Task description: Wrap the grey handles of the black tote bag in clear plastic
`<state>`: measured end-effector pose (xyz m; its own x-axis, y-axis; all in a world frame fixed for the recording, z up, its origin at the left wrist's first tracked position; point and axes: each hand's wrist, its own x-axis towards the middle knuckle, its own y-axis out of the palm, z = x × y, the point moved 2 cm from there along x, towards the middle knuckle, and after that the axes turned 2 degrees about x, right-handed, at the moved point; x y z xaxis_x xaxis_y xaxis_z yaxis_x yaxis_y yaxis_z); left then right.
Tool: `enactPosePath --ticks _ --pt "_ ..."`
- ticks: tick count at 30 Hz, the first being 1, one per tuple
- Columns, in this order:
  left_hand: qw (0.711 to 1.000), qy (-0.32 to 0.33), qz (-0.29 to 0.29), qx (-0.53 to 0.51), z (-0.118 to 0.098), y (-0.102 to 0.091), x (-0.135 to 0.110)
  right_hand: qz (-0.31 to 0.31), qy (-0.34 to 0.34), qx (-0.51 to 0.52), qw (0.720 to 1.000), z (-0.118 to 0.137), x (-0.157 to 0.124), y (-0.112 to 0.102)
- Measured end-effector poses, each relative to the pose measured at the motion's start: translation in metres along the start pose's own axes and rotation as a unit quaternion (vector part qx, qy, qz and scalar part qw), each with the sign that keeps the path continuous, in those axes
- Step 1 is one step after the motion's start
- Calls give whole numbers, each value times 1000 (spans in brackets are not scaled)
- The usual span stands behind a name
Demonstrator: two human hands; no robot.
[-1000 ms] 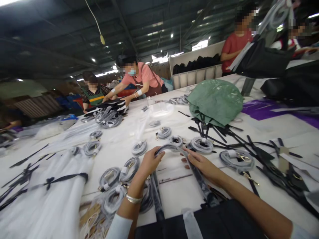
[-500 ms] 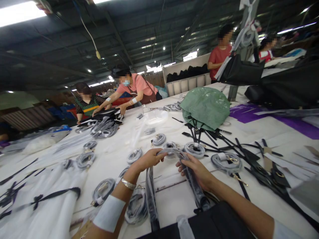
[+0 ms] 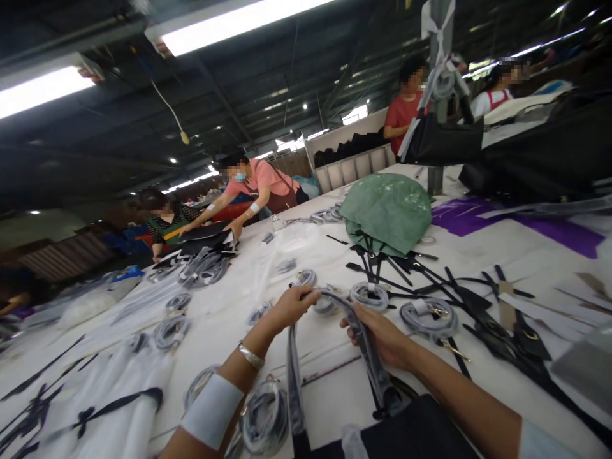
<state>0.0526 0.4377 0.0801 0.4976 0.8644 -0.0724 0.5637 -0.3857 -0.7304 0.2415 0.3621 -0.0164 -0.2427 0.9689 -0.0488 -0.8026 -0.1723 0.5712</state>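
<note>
A black bag (image 3: 401, 433) lies at the bottom edge of the view, and its plastic-wrapped bag handle (image 3: 295, 382) arches up from it over the white table. My left hand (image 3: 292, 307) pinches the top of the handle's arch, fingers closed. Lower on the right limb of the same handle, my right hand (image 3: 380, 335) is wrapped round the strap. Behind my hands sit plastic-wrapped coiled straps (image 3: 369, 294) with metal clasps. Another coil (image 3: 264, 414) lies under my left forearm, partly hidden by it.
Black strap pieces (image 3: 497, 319) spread over the right side, near a green plastic bundle (image 3: 387, 207) and purple sheeting (image 3: 516, 223). White wrapped rolls (image 3: 109, 395) lie at left. Across the white table (image 3: 325, 255), a co-worker (image 3: 268, 182) leans over stacked black pieces. A black bag (image 3: 447, 140) hangs on a post.
The view has tilted and shifted slightly, so the background sits differently. Both hands keep hold of the handle in nearly the same place. The co-worker across the table has lifted a black piece's edge.
</note>
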Motion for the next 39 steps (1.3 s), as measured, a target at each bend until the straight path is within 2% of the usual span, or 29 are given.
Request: enactPosePath --ticks 2,4,7,9,10,11,13,14,15,16,18,21,24,26,29,32,36,39 --pt "999 -22 31 1 1 5 -3 -7 16 21 1000 -2 1 0" --pt "997 -39 60 6 1 7 -8 -16 10 -14 1000 -3 1 2" --pt "998 -43 42 11 1 5 -13 -43 -47 -182 981 5 2 2" --pt "999 -40 5 -1 -1 2 -16 -75 -109 -297 946 16 1 -4" --pt "999 -39 -13 -6 -2 1 -17 -98 -146 -358 917 23 1 -9" --pt "999 -39 -31 -9 -3 1 -18 -122 -178 -434 875 30 0 -13" --pt "997 -39 -57 -13 -4 1 -20 -156 -208 -604 753 39 1 -21" --pt "997 -40 -64 -15 -5 3 -21 -161 -203 -674 692 42 2 -24" --pt "997 -42 -68 -17 -6 4 -22 -159 -186 -720 650 44 4 -26" --pt "996 -45 -71 -21 -7 6 -23 -153 -168 -746 626 45 5 -26" --pt "995 -54 -75 -29 -9 8 -26 -141 -155 -760 616 51 6 -23" --pt "993 -74 -78 -46 -14 8 -34 -132 -175 -766 604 67 -10 -9" --pt "992 -85 -76 -62 -23 4 -45 -125 -264 -751 592 87 -48 15" --pt "991 -79 -78 -68 -33 1 -54 -88 -325 -741 581 91 -80 35" --pt "992 -57 -80 -76 -52 -2 -69 -10 -355 -748 561 79 -121 64" --pt "995 -32 -61 -77 -73 -1 -90 31 -361 -760 540 55 -147 85" --pt "997 -6 -47 -62 -95 0 -122 33 -379 -754 536 33 -164 101" --pt "997 10 -77 -29 -105 -1 -145 18 -386 -743 547 28 -171 106"
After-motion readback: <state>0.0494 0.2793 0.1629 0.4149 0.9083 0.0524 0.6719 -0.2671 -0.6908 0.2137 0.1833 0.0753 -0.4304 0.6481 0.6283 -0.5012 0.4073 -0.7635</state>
